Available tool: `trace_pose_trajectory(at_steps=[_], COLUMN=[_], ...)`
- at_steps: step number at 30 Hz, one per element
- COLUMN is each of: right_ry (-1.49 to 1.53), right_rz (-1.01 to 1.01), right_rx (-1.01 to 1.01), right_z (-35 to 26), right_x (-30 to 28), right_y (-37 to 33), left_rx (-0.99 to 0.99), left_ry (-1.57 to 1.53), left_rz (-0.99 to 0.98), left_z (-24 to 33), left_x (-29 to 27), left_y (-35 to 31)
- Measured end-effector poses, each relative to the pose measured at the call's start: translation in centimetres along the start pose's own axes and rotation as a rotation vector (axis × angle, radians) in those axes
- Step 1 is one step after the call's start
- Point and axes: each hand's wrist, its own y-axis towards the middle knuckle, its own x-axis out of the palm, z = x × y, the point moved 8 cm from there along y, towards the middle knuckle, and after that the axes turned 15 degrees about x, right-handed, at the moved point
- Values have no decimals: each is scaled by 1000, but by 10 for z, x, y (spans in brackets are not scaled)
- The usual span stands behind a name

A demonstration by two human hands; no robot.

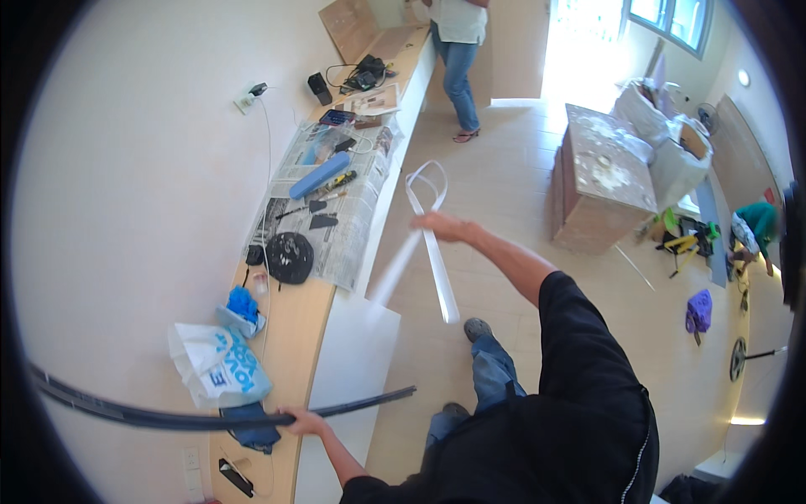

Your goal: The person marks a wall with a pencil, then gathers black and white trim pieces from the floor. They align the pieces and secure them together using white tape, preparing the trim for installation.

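Observation:
My left hand (pixel 304 422) is closed around a long, thin black strip (pixel 168 417) that stretches from the left rim across the end of the bench to a tip over the floor. Out in front, my right hand (pixel 442 226) grips a white strip (pixel 440 281), folded into a loop above the fingers. Its two tails hang below the hand, the left one blurred by motion. Beneath the black strip lie a dark blue folded thing (pixel 256 437) and a white plastic bag with blue print (pixel 220 361).
A long wooden bench (pixel 294 361) runs along the left wall, with newspaper (pixel 344 244), a blue case (pixel 319 175) and a black round thing (pixel 290 257) on it. A person (pixel 459 67) stands beyond it. At right are a dusty wooden box (pixel 600 181), white sacks (pixel 684 160) and another person (pixel 756 227).

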Motion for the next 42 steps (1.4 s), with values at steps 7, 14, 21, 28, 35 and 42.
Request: trace_pose_trajectory(at_steps=[7, 14, 21, 28, 35, 42], right_ry=[181, 595, 601, 627, 814, 704], right_rz=[565, 930, 867, 828, 869, 880], right_rx=[279, 126, -46, 80, 158, 168], right_z=[-135, -233, -369, -421, -435, -438], right_x=[-258, -422, -489, -509, -524, -548], right_y=[-58, -126, -189, -230, -273, -300], left_rx=[-290, -240, -51, 78, 3, 34], left_ry=[-603, -955, -1210, -1283, -1323, -1227], left_rz=[-376, -932, -1104, -1157, -1292, -1565], left_z=[70, 248, 423, 513, 565, 603], left_x=[59, 86, 73, 53, 62, 76], left_y=[5, -68, -147, -181, -197, -223])
